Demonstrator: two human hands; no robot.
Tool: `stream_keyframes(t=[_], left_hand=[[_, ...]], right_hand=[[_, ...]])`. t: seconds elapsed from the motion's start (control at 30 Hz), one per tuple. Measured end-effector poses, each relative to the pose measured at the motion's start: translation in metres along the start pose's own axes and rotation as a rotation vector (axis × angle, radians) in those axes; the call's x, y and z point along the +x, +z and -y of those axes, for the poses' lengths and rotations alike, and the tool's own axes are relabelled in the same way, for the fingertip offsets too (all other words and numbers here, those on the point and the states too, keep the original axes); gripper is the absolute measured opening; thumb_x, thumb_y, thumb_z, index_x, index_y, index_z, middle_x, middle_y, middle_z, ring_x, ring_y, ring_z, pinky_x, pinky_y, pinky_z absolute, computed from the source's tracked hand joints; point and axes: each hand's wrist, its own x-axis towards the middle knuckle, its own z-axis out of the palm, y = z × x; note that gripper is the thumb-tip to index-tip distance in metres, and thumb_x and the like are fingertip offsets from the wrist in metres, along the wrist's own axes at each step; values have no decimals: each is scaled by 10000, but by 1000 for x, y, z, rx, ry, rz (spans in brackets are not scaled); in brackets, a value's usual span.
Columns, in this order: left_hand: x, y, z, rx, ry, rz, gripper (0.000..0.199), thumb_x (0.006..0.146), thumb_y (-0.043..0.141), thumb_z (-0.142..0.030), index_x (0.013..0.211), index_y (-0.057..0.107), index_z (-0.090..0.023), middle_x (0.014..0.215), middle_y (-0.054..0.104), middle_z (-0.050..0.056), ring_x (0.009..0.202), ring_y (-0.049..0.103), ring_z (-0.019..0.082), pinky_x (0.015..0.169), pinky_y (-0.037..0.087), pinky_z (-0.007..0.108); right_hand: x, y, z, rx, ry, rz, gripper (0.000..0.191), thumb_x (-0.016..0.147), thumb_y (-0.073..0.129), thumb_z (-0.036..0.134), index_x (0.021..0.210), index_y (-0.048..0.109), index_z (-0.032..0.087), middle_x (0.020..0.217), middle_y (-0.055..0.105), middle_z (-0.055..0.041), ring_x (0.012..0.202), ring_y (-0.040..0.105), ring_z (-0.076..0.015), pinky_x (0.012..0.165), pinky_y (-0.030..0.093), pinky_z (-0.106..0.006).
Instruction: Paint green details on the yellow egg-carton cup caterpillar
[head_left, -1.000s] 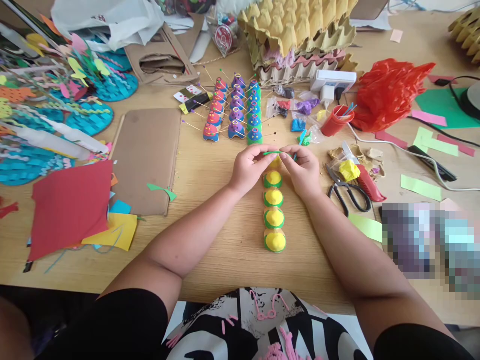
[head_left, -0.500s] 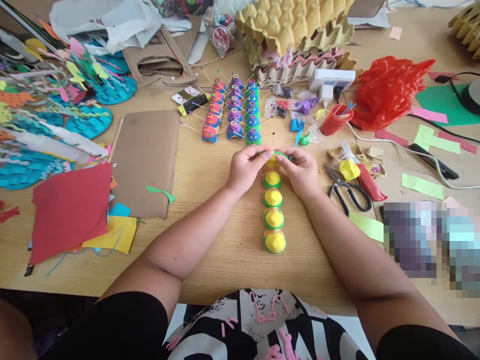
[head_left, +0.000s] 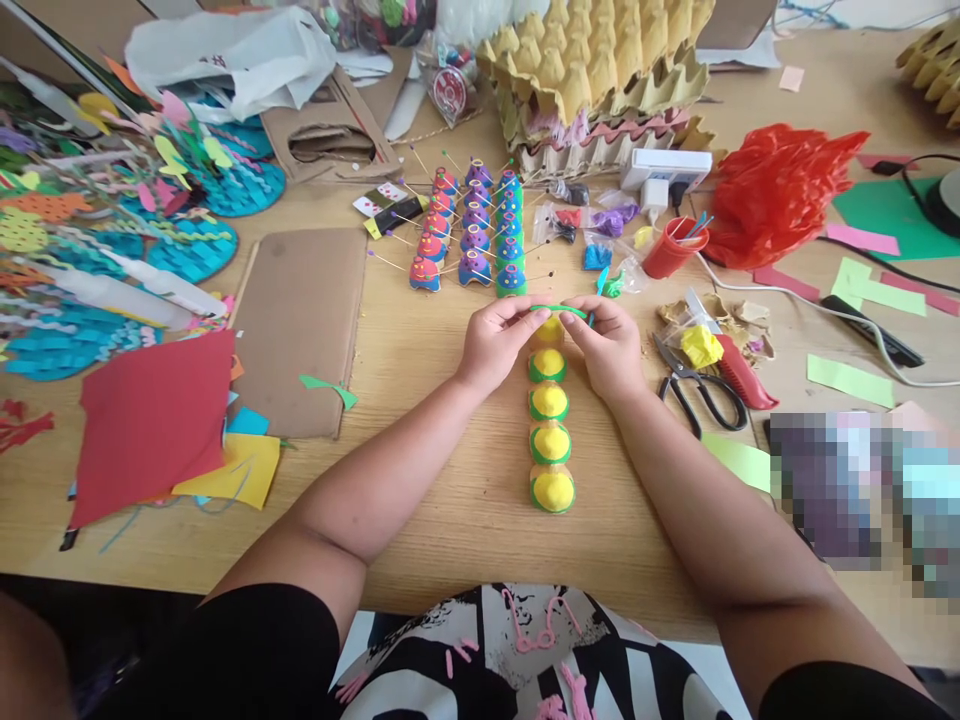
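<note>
- The row of yellow domes (head_left: 553, 443) is lying on the bench (head_left: 427, 520) and running toward the person, with green bands circling the nearer four.
- At the row's far end, the left hand (head_left: 491, 345) is pinching a thin green strip (head_left: 559, 310), its grip pressing thumb to fingers.
- The right hand (head_left: 611, 345) is gripping the strip's other end, so the strip is spanning the row's farthest dome.
- Beyond the row, three columns of painted figures (head_left: 474, 267) are standing.
- Right of the row, scissors (head_left: 681, 372) are lying.
- Left of it, flat cardboard (head_left: 296, 330) is resting.
</note>
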Motion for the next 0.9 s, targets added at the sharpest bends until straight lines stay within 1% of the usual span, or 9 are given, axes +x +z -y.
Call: stream_keyframes(t=[0.17,0.3,0.37,0.47,0.57,0.63,0.8,0.9], left_hand=[[0,1,-1,-38,-7,-4,257,859,883,-483,1006,881,-272,1047,864,28,984,793,158,924,624,274],[0,2,-2,-91,-2,-38,267,833,904,-499,970,873,-272,999,861,10,918,786,127,883,620,243],[0,2,-2,-86,-3,-47,289,828,903,-517,959,866,-262,958,853,7,875,774,119,844,614,234],[-1,3,-3,-66,-5,-42,332,830,889,-555,945,855,-245,930,838,9,856,762,122,825,607,241],[-1,3,-4,-62,-6,-52,344,830,883,-570,908,842,-238,887,819,0,825,741,113,797,591,231],[-2,3,-4,-70,-4,-59,335,836,879,-568,878,832,-238,848,801,-11,796,719,102,772,576,217],[-2,3,-5,-45,6,-64,371,857,853,-587,822,793,-223,784,752,-19,755,667,103,738,547,224],[-2,3,-6,-19,5,-66,412,867,832,-611,784,759,-214,747,711,-24,733,627,103,724,523,232]], right_hand=[[-1,1,-2,76,29,44,499,670,961,628,957,776,265,900,760,22,793,649,-123,730,570,-265],[-1,1,-2,76,35,52,481,685,951,626,937,775,256,902,751,18,796,641,-126,746,560,-270],[-1,0,-1,74,53,46,485,686,943,641,920,778,250,871,741,22,758,625,-120,738,547,-272],[-1,0,1,53,61,32,509,671,933,675,894,780,244,808,716,33,702,589,-108,714,519,-270],[-2,0,3,10,55,23,538,656,922,710,865,772,237,775,696,33,683,560,-107,660,479,-262],[-2,0,4,-17,50,30,556,656,907,736,847,763,234,749,677,34,675,543,-110,635,456,-260],[-3,0,8,-74,50,77,600,679,857,790,789,724,215,717,654,30,668,540,-108,640,447,-261],[-4,1,11,-89,55,92,626,697,822,821,743,689,211,683,637,26,628,512,-106,592,420,-258]])
